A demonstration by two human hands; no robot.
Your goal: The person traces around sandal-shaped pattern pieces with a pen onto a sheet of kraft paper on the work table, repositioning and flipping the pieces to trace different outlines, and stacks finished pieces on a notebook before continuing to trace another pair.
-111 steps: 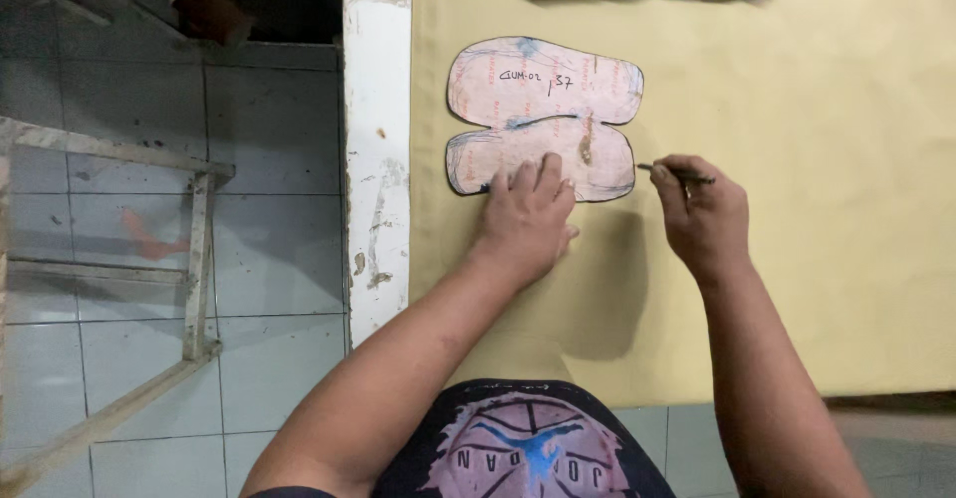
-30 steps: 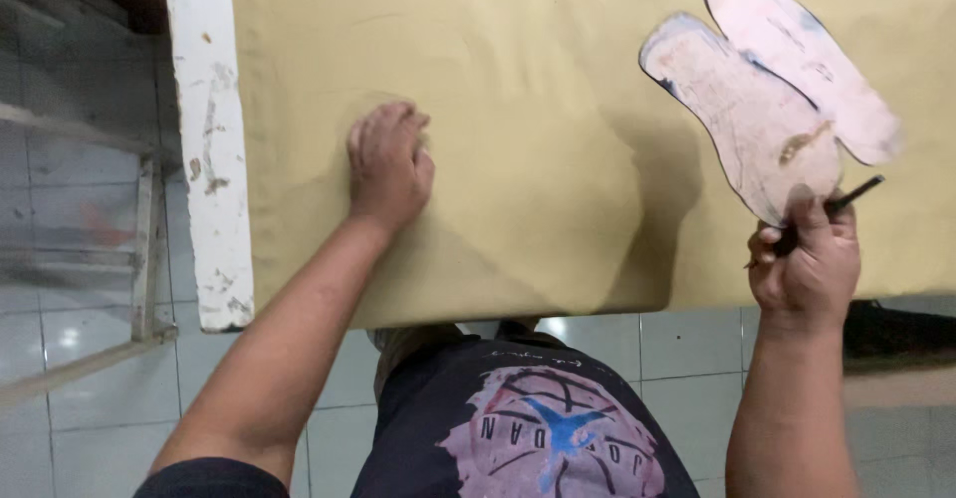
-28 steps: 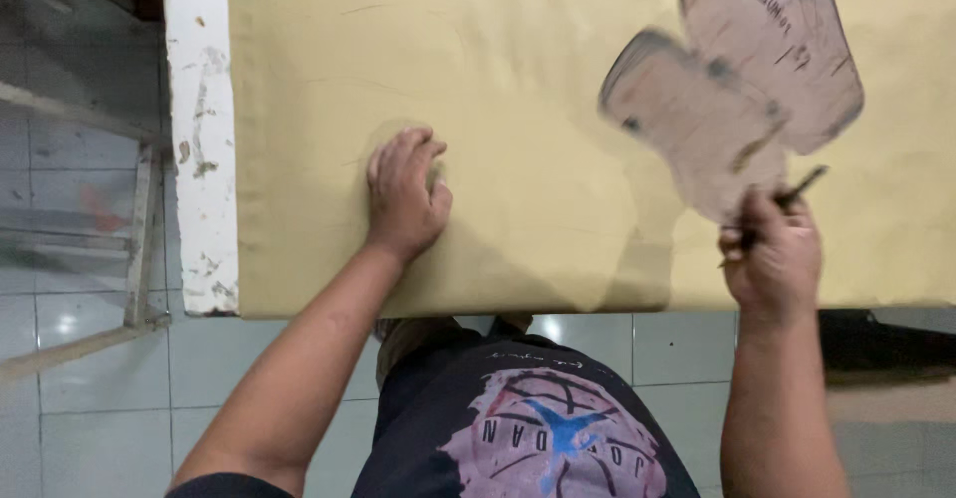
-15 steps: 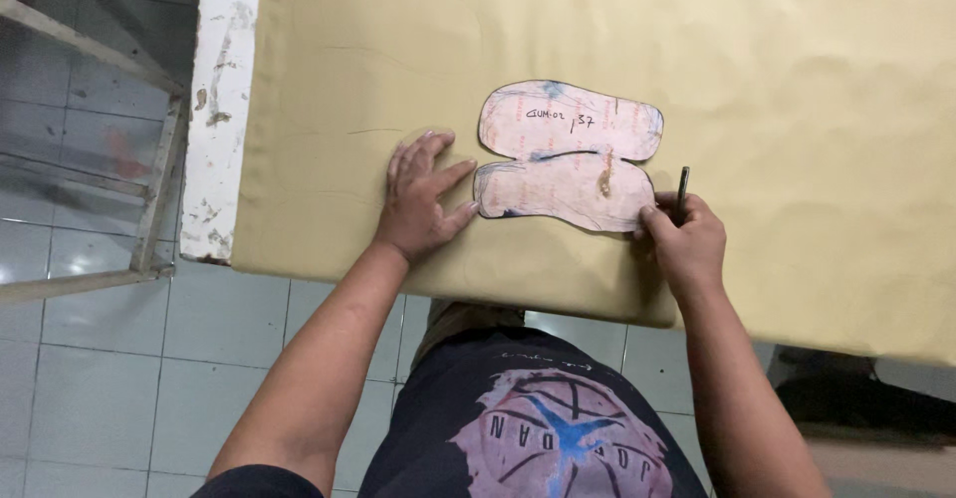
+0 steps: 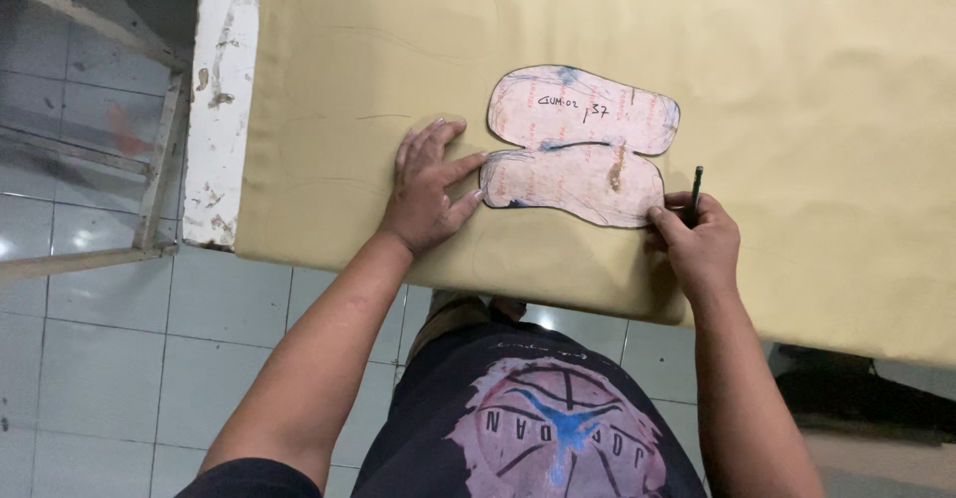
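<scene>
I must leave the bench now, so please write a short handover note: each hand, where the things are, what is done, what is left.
Left hand: flat on the tan sheet material, fingertips against the pinkish double-lobed cardboard pattern.
Right hand: grip on a thin dark pen, upright at the pattern's right edge.
Pattern lies flat near the sheet's front edge.
Done: faint traced outlines show on the sheet to the left.
Left: no outline around this placement is visible yet.

I'm in a shoemaking workshop. A worn cardboard sole pattern (image 5: 580, 146) lies on tan sheet material (image 5: 797, 90) covering my surface. Grey tiled floor (image 5: 90, 339) lies below.
</scene>
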